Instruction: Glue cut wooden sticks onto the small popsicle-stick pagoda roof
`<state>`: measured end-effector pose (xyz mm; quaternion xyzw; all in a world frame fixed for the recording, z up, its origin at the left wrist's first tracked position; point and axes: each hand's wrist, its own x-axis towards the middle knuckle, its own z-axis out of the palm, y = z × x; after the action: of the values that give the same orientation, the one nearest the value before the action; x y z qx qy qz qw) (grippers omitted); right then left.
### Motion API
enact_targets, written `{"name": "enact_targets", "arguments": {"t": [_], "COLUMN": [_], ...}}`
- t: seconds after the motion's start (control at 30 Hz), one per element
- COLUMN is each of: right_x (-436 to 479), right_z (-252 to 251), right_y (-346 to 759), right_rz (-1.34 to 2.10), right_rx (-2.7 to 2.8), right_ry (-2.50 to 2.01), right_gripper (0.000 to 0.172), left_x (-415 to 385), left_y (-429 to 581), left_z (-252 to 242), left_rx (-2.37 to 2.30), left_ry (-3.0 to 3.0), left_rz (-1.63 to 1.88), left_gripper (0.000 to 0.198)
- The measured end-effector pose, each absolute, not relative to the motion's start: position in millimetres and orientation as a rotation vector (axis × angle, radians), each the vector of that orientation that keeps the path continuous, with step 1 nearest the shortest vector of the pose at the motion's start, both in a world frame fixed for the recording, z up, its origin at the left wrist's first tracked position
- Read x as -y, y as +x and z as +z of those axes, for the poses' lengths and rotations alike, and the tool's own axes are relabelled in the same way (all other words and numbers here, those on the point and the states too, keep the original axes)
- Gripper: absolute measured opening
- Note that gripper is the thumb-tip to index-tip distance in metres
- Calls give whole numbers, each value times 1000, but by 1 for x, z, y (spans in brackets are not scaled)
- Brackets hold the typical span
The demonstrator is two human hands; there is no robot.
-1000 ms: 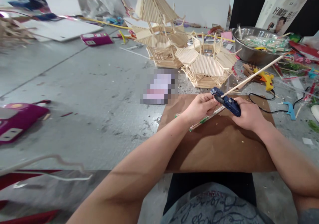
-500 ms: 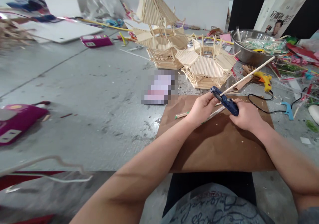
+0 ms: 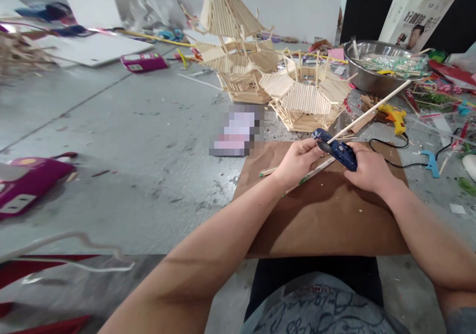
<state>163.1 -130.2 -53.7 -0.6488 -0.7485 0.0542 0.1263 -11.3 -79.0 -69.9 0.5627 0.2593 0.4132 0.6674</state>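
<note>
In my right hand (image 3: 370, 168) is a dark blue hand cutter (image 3: 344, 154), with my fingers closed around its handles. A long pale wooden stick (image 3: 372, 112) runs through the cutter's jaws and slants up to the right. My left hand (image 3: 299, 159) pinches the lower end of that stick, right beside the jaws; the fingertips partly hide it. Under my hands lies a brown board (image 3: 327, 225), with a few green-tipped sticks (image 3: 268, 172) and a white strip (image 3: 320, 167) on it.
Ahead stand a tiered stick tower (image 3: 238, 64) and a smaller hexagonal stick structure (image 3: 307, 98). A phone (image 3: 235, 133) lies left of the board. To the right are a yellow glue gun (image 3: 396, 118) with its cord and a metal bowl (image 3: 383, 79). Purple power strips (image 3: 35, 180) lie left.
My left hand has shifted slightly left, and more of the sticks beneath it shows. Both hands keep their grip; the stick and cutter stay in nearly the same place.
</note>
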Motion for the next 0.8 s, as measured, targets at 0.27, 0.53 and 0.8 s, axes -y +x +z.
{"name": "enact_targets", "arguments": {"t": [0.27, 0.53, 0.8], "right_x": [129, 130, 131], "right_z": [-54, -52, -50], "right_y": [164, 164, 164], "right_rz": [173, 185, 173], "right_rx": [2201, 2220, 2229], "right_ry": [-1865, -1847, -1841], "right_gripper": [53, 54, 52], "left_x": [78, 74, 76], "left_y": [-15, -20, -20], "left_z": [-69, -71, -69], "left_rx": [-519, -460, -457], "left_ry": [1119, 1038, 1035], "left_rz": [820, 732, 725], "left_gripper": [36, 30, 34]}}
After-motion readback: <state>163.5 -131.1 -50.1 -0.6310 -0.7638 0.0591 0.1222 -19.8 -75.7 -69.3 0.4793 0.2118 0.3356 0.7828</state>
